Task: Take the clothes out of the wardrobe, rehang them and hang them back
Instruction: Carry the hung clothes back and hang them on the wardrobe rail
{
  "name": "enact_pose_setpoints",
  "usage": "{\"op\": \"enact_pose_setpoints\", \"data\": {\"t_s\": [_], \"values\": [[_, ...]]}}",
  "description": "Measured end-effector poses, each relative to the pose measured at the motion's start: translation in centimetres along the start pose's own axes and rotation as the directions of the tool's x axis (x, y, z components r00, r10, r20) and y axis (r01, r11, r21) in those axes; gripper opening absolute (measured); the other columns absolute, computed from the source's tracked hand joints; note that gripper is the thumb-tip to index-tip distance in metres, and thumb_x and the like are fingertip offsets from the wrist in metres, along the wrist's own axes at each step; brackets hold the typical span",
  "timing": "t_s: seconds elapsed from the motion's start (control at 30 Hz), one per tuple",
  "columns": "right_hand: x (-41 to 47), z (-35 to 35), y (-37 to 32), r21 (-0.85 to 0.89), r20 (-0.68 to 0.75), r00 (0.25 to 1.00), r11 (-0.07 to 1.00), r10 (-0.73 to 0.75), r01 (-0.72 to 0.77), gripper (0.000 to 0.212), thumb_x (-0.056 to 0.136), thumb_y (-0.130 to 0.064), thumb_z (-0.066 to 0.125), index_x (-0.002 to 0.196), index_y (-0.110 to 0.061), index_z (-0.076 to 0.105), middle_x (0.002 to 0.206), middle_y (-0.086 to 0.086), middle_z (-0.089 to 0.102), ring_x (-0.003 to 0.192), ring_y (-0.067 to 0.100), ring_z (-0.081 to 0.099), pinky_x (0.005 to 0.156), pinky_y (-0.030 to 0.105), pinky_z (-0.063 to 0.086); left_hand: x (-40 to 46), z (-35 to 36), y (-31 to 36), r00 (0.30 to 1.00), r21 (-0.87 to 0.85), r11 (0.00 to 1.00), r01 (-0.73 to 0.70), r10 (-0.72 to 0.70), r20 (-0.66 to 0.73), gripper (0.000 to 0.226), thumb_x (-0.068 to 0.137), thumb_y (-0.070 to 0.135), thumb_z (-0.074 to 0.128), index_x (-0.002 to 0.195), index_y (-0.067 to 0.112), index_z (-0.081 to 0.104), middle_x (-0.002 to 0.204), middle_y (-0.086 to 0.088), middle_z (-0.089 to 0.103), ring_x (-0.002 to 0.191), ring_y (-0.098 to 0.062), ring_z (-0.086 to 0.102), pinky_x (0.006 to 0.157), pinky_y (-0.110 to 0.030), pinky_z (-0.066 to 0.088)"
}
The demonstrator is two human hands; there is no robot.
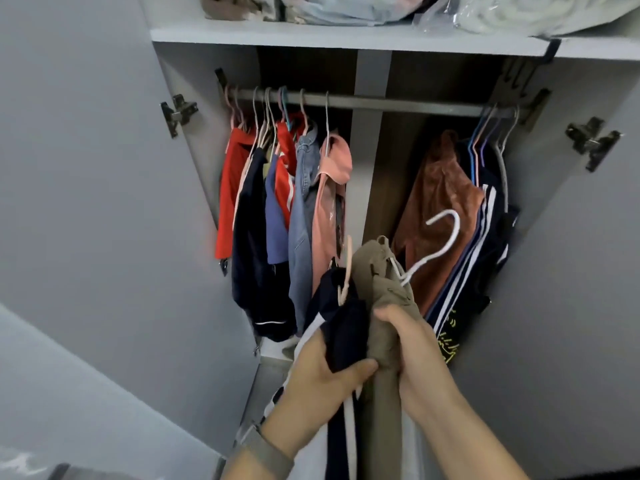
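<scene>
While we stand before the open wardrobe (346,161), our left hand (323,372) grips a dark navy garment (346,327), its thumb and fingers curled round the bunched cloth, and a pale pink hanger (347,271) sticks up from that garment's top. Our right hand (414,351) is wrapped round a khaki garment (379,282) just beside the navy one, fingers closed on the fabric, and a white hanger (437,242) juts out of its upper end, tilted to the right with the hook free of the rail (398,105). Both garments are held out in front of the wardrobe, low in the middle gap, and their lower lengths hang down between our forearms. On the rail's left end hang a red top (228,192), a dark jacket (251,244), a blue piece (275,216), a denim garment (303,202) and a pink hoodie (329,202), packed close together. On the rail's right end hang a rust-brown velvet garment (436,206) and dark striped clothes (485,237) pressed against it. Above the rail, a shelf (311,36) carries folded fabrics and plastic-wrapped bundles (502,12). Metal hinges (178,112) show on both open doors. We wear a grey band (266,448) on the left wrist.
</scene>
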State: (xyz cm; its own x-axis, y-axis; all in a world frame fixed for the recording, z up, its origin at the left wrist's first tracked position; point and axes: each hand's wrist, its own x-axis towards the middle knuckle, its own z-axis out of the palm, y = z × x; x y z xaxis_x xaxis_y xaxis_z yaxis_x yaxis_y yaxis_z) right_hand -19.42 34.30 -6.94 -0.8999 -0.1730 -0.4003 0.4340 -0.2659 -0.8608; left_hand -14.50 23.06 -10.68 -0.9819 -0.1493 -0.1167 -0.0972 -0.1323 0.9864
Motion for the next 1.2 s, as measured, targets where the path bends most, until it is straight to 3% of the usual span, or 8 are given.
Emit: {"op": "enact_pose_setpoints", "data": {"t_s": [0.27, 0.5, 0.67, 0.77, 0.83, 0.93, 1.03, 1.2], "values": [[11.0, -1.0, -4.5, -0.122, -0.025, 0.996, 0.988, 0.090, -0.093, 0.015, 0.083, -0.012, 0.062, 0.083, -0.016, 0.077, 0.091, 0.014, 0.074, 0.092, 0.032, 0.069, 0.093, 0.046, 0.050, 14.3, 0.1, 4.3, 0.994, 0.112, 0.992, -0.060, 0.070, -0.084, 0.029, 0.096, 0.016, 0.051, 0.124, 0.020, 0.059, 0.118, 0.008, 0.067, 0.114, -0.008, 0.059, 0.104, -0.032, 0.042], [17.3, -1.2, -7.7, -0.166, -0.204, 0.976, 0.985, -0.076, 0.042, 0.015, 0.090, -0.014, 0.061, 0.095, -0.016, 0.075, 0.097, 0.006, 0.075, 0.100, 0.026, 0.068, 0.101, 0.048, 0.047, 24.7, -1.8, 8.8, 0.991, 0.121, 0.987, -0.101, 0.110, -0.072, 0.023, 0.096, 0.009, 0.048, 0.099, 0.027, 0.063, 0.095, 0.016, 0.069, 0.092, 0.005, 0.064, 0.080, -0.008, 0.048], [19.8, -0.1, -10.9, -0.172, -0.319, 0.930, 0.976, -0.185, 0.135, 0.016, 0.087, -0.017, 0.063, 0.091, -0.007, 0.074, 0.085, 0.011, 0.075, 0.085, 0.029, 0.069, 0.085, 0.041, 0.052, 32.7, -2.5, 13.8, 0.982, 0.202, 0.961, -0.187, 0.187, 0.019, 0.024, 0.097, 0.013, 0.048, 0.117, 0.009, 0.060, 0.097, 0.008, 0.065, 0.093, -0.004, 0.063, 0.079, -0.010, 0.050], [21.4, 0.5, -11.8, -0.228, -0.382, 0.893, 0.961, -0.239, 0.159, 0.039, 0.078, -0.030, 0.067, 0.089, 0.008, 0.067, 0.071, 0.015, 0.065, 0.066, 0.027, 0.060, 0.066, 0.037, 0.046, 37.7, -1.8, 14.9, 0.980, 0.305, 0.934, -0.188, 0.197, 0.001, 0.030, 0.097, 0.020, 0.050, 0.120, 0.002, 0.056, 0.099, 0.001, 0.061, 0.096, -0.011, 0.058, 0.074, -0.010, 0.047], [22.2, 0.6, -12.1, -0.286, -0.387, 0.879, 0.942, -0.279, 0.173, 0.052, 0.067, -0.039, 0.065, 0.087, 0.009, 0.065, 0.068, 0.017, 0.063, 0.063, 0.027, 0.057, 0.062, 0.039, 0.045, 41.0, -1.5, 14.9, 0.984, 0.370, 0.917, -0.151, 0.176, -0.035, 0.046, 0.089, 0.036, 0.056, 0.118, 0.000, 0.058, 0.106, -0.007, 0.063, 0.100, -0.018, 0.060, 0.084, -0.025, 0.050], [22.9, 0.4, -12.4, -0.372, -0.375, 0.869, 0.911, -0.323, 0.178, 0.039, 0.069, -0.040, 0.064, 0.086, -0.006, 0.072, 0.079, 0.013, 0.073, 0.076, 0.029, 0.067, 0.077, 0.046, 0.053, 44.7, -1.2, 14.6, 0.978, 0.521, 0.845, -0.117, 0.190, -0.089, 0.063, 0.074, 0.052, 0.049, 0.107, 0.000, 0.063, 0.107, -0.018, 0.067, 0.105, -0.031, 0.061, 0.094, -0.041, 0.048], [23.8, -0.3, -12.8, -0.435, -0.352, 0.868, 0.883, -0.350, 0.179, 0.018, 0.084, -0.028, 0.064, 0.096, -0.017, 0.073, 0.088, -0.004, 0.074, 0.090, 0.018, 0.068, 0.090, 0.041, 0.053, 47.1, 0.1, 14.6, 0.967, 0.685, 0.720, -0.111, 0.238, -0.094, 0.045, 0.096, 0.033, 0.047, 0.108, -0.009, 0.059, 0.112, -0.027, 0.062, 0.107, -0.038, 0.057, 0.082, -0.034, 0.043], [25.9, -0.9, -12.9, -0.497, -0.346, 0.875, 0.857, -0.338, 0.135, 0.015, 0.086, -0.025, 0.063, 0.083, -0.015, 0.073, 0.079, 0.002, 0.074, 0.080, 0.022, 0.069, 0.081, 0.041, 0.054, 50.9, -1.2, 9.8, 0.968, 0.735, 0.676, 0.048, 0.151, -0.203, 0.044, 0.099, 0.026, 0.040, 0.130, -0.005, 0.046, 0.127, -0.020, 0.056, 0.114, -0.035, 0.054, 0.088, -0.035, 0.043]]}}
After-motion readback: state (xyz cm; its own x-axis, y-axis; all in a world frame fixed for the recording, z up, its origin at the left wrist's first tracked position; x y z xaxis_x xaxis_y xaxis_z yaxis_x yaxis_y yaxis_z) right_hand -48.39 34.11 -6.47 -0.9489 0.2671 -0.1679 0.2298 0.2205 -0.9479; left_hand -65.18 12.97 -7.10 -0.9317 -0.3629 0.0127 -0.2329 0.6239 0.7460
